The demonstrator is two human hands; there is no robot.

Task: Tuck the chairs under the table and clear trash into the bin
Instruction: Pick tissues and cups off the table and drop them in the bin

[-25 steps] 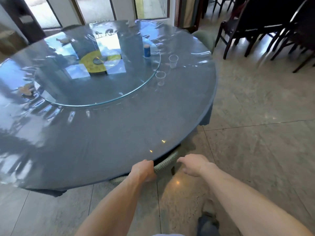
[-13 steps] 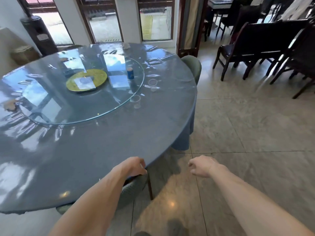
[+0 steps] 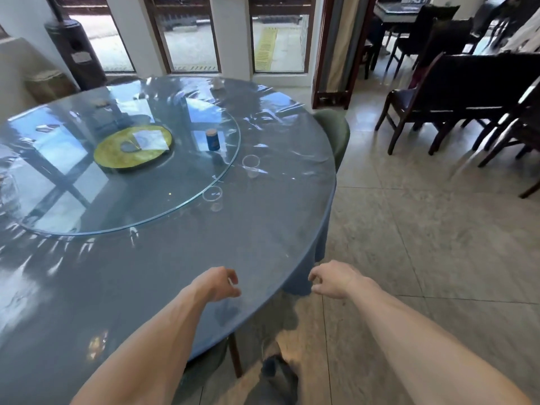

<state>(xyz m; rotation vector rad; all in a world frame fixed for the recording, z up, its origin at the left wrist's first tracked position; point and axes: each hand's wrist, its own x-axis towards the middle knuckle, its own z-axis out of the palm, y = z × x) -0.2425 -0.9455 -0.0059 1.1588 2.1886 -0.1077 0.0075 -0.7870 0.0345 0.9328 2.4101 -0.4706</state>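
Note:
A big round table (image 3: 263, 258) with a glossy blue cover fills the left of the view. My left hand (image 3: 217, 283) hovers over its near edge, fingers loosely curled, holding nothing. My right hand (image 3: 331, 279) hangs just past the rim over the floor, also empty with curled fingers. Below my left arm, a chair leg (image 3: 235, 358) shows under the table, the chair itself mostly hidden. A green chair (image 3: 334, 133) sits tucked at the table's far right edge. Two clear plastic cups (image 3: 250, 166) (image 3: 213, 197) stand near the glass turntable (image 3: 87, 200). A small blue can (image 3: 212, 139) stands on it.
A yellow-green plate (image 3: 117, 154) with a white paper lies on the turntable. Dark wooden chairs (image 3: 455, 92) stand at the right on the tiled floor (image 3: 423, 258). A dark cylindrical heater (image 3: 74, 51) stands by the windows at the back left. My foot (image 3: 276, 366) shows below.
Both hands have let go of the near chair's back and lifted away from it. The view has shifted right and up, so the chair is now mostly hidden under the table.

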